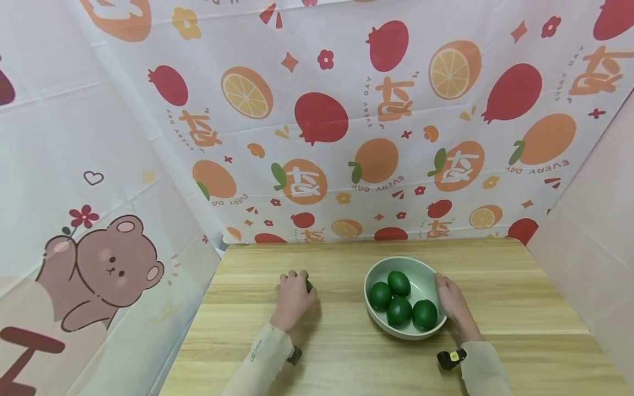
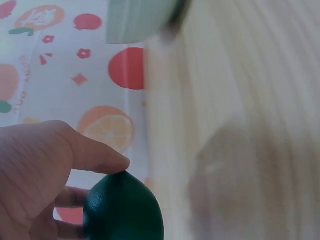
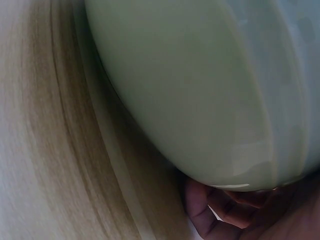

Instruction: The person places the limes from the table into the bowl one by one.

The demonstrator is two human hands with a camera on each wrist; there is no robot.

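Note:
My left hand is over the left part of the table, its fingers and thumb around a dark green lime. Only a sliver of that lime shows in the head view; the left wrist view has its pointed tip under the thumb. To the right stands a pale green round bowl with several green limes inside, gathered toward its left and near side. My right hand holds the bowl at its right side. In the right wrist view, curled fingers lie against the bowl's outer wall, low down.
The light wooden table ends at a fruit-printed cloth hung along its back edge. Another cloth with a printed bear hangs at the left, and a plain pale one at the right.

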